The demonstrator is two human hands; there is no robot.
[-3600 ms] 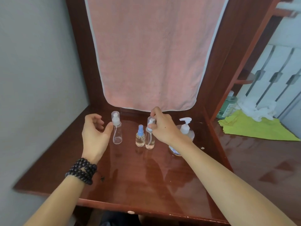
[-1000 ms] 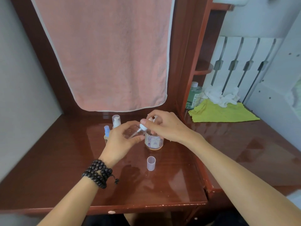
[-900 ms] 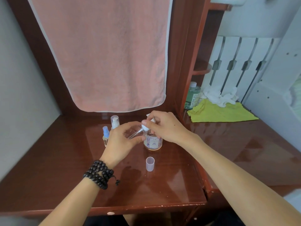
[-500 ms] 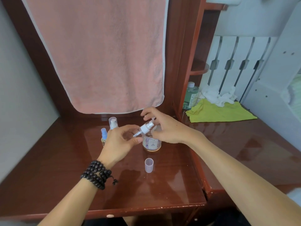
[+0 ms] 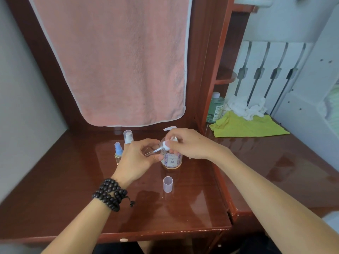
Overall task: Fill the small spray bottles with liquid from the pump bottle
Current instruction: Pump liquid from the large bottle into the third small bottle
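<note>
Here the left hand, its wrist wrapped in a dark bead bracelet, has its grip closed round a small clear spray bottle, held tilted above the table with its neck pointing up and to the right. The right hand pinches the white spray head at that neck, fingertips curled on it; whether the head is fully seated on the bottle cannot be told. Just behind both hands stands the pump bottle, upright on the table, its label facing the camera and its white spout showing above the right hand's fingers. A clear cap stands on the table on its own, open end up, nearer the camera than the pump bottle and apart from it. To the left of the left hand, two more small spray bottles stand upright close together: one with a blue sprayer and, just behind it, one under a clear cap. A pink towel hangs behind the table. On the surface to the right lie a yellow-green cloth and crumpled white tissue, with a green bottle beside them
</note>
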